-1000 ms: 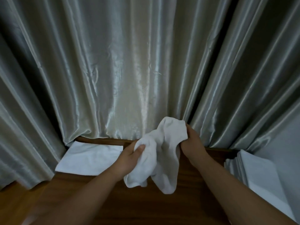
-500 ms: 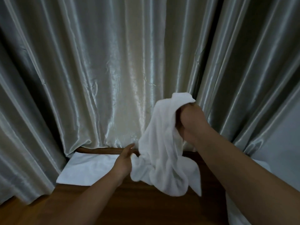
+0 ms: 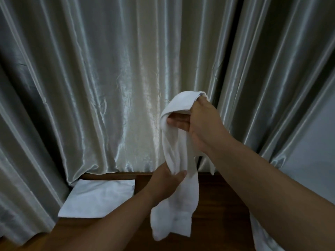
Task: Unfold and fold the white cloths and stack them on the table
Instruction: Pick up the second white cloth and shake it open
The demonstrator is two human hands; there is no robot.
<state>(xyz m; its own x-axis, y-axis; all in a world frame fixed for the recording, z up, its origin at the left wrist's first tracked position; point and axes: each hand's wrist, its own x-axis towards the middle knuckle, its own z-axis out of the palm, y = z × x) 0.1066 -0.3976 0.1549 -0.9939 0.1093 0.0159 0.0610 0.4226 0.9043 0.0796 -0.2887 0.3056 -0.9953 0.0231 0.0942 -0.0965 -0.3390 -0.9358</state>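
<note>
A white cloth [image 3: 176, 211] hangs bunched and long above the dark wooden table [image 3: 221, 200]. My right hand [image 3: 199, 122] holds its top end raised in front of the curtain, fingers pinching the fabric. My left hand [image 3: 168, 180] grips the cloth lower down, near its middle, just above the table's back edge. The cloth's lower end dangles loose over the table. A folded white cloth [image 3: 98, 198] lies flat at the table's back left.
A shiny grey curtain [image 3: 108, 78] fills the background and drapes onto the table's back and left edges. More white cloth [image 3: 261, 234] shows under my right forearm at the right side of the table, mostly hidden.
My right hand has lifted the cloth's top end higher, stretching the bundle out long. My left hand has slid along it and now grips its middle.
</note>
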